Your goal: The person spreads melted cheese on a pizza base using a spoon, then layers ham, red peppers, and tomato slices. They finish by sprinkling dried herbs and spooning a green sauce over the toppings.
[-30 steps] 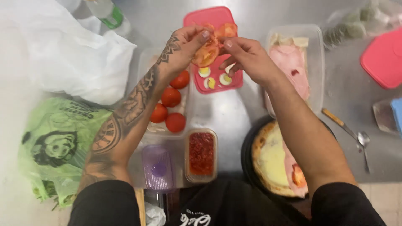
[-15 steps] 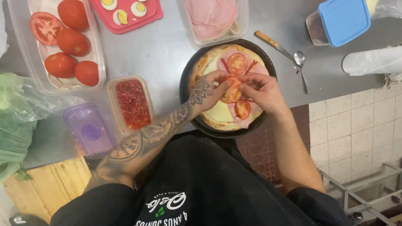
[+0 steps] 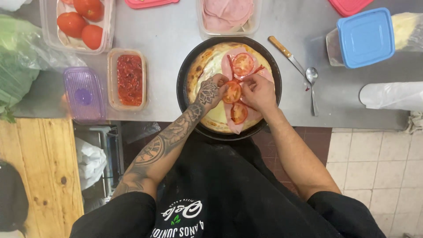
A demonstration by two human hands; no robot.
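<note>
Both the left hand point(image 3: 212, 91) and right hand point(image 3: 257, 91) pinch the middle tomato slice point(image 3: 232, 92) on the pizza point(image 3: 207, 66); wet, it may slide off the ham point(image 3: 227, 70) or overlap neighbouring slices

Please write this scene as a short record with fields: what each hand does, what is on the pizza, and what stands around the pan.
left hand: fingertips on the middle tomato slice
right hand: touches the same slice from the other side
pizza: in a round black pan, with ham and three tomato slices in a row
left of pan: tub of red sauce, purple lid, box of whole tomatoes
behind pan: tub of ham slices
right of pan: knife, spoon, blue-lidded box
surface: metal counter
</note>
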